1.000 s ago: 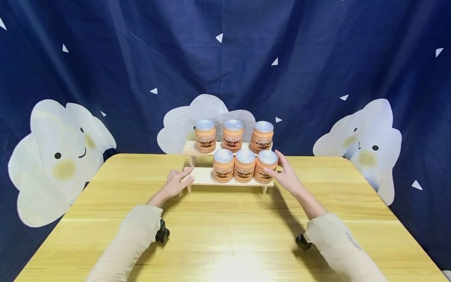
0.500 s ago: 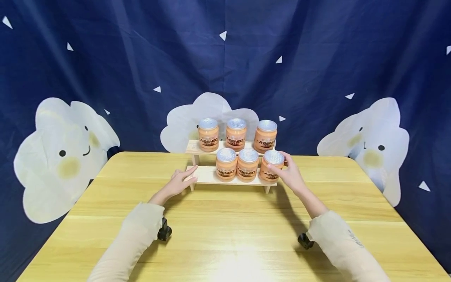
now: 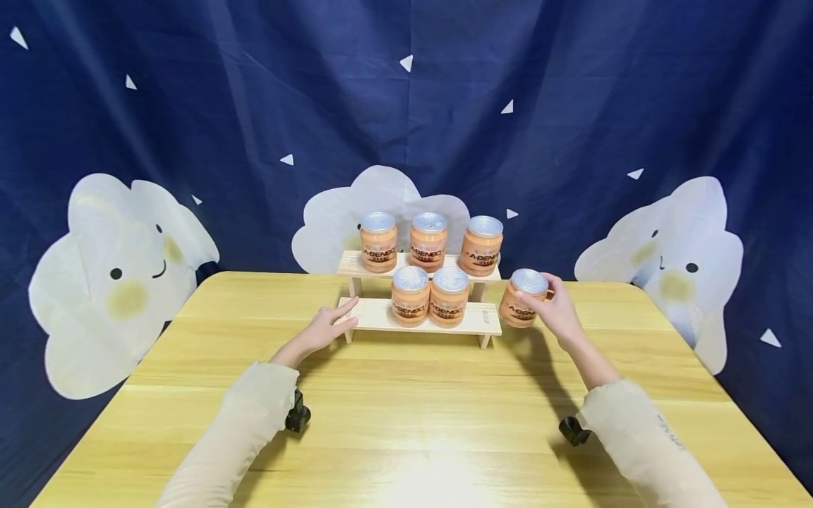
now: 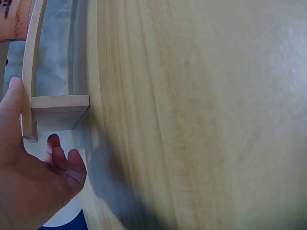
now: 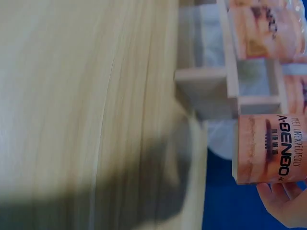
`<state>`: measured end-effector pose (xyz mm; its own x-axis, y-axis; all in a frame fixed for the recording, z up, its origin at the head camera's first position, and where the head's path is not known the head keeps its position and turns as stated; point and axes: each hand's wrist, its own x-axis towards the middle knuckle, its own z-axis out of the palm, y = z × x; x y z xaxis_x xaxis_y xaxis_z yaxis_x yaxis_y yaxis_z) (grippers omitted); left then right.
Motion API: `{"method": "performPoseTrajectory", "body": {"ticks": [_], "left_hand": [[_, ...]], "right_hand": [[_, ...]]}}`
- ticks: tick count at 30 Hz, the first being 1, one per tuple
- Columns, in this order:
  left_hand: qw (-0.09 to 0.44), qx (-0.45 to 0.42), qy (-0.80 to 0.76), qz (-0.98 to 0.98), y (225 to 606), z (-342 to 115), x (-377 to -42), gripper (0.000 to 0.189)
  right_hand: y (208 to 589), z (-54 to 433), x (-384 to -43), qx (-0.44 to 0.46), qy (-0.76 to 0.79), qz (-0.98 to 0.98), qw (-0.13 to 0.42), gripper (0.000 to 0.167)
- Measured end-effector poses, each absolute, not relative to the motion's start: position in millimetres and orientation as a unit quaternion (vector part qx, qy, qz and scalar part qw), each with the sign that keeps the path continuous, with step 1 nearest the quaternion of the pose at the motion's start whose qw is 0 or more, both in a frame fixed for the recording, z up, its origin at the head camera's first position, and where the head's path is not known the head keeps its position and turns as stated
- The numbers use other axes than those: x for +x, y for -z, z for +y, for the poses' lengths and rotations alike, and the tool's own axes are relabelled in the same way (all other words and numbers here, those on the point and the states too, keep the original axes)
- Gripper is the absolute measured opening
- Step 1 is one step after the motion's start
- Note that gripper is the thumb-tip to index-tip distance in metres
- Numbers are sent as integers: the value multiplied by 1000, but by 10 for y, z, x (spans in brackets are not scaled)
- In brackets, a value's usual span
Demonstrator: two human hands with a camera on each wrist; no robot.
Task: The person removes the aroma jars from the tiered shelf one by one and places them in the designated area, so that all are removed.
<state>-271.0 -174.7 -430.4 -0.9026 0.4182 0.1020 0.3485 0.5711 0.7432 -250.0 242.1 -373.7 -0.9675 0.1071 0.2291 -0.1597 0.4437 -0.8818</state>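
Navy backdrop (image 3: pixel 451 148) printed with pale clouds (image 3: pixel 123 247) and small white triangles, behind a light wood-grained table (image 3: pixel 381 395). At the far side of the table stands a two-tier wooden stand (image 3: pixel 375 312): its upper tier (image 3: pixel 351 262) bears three lidded orange jars (image 3: pixel 428 243), spaced apart, and its lower tier (image 3: pixel 483 317) bears two front jars (image 3: pixel 410 296), close side by side, with bare board at either end.

A sixth jar (image 5: pixel 271 148), lid upward and slightly tilted, is grasped by the right hand (image 3: pixel 555 307) just beside the right end of the lower tier, above the table; its label faces the wearer. Whether the jar touches the stand cannot be told. The left hand (image 3: pixel 320 328) rests against the left end of the lower tier, fingers relaxed and no jar held — probably a steadying touch.

Step in hand, as judged: handling one jar at a time, with the sixth jar off the tiers. The next move calls for a firm grasp and a level base — with sideways clearance from the stand's end, lest a knock shift the two front jars; the intended resting place is not shown
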Motion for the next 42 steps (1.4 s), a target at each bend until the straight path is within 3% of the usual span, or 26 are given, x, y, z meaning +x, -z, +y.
{"method": "performPoseTrajectory", "body": {"ticks": [7,17,26,33,37,42], "left_hand": [[102,232,-455,854,4280,-1734,-2732,57],[80,246,-445,857,4312,-1746,-2714,55],[105,225,-462,852,3968,-1618,-2489,52],[105,227,-462,851,4001,-1637,-2540,52],[101,222,-464,852,4154,-1692,-2642,54],[96,223,-453,858,4287,-1731,-2726,57]], "right_hand": [[3814,2553,-2644,-12,-503,-860,87,65],[3953,2619,-2860,-22,-519,-853,57,65],[4023,2617,-2933,-13,-547,-836,44,66],[4002,2628,-2963,4,-553,-833,27,74],[3938,2638,-2928,11,-554,-832,44,78],[3867,2673,-2848,-5,-571,-815,95,69]]}}
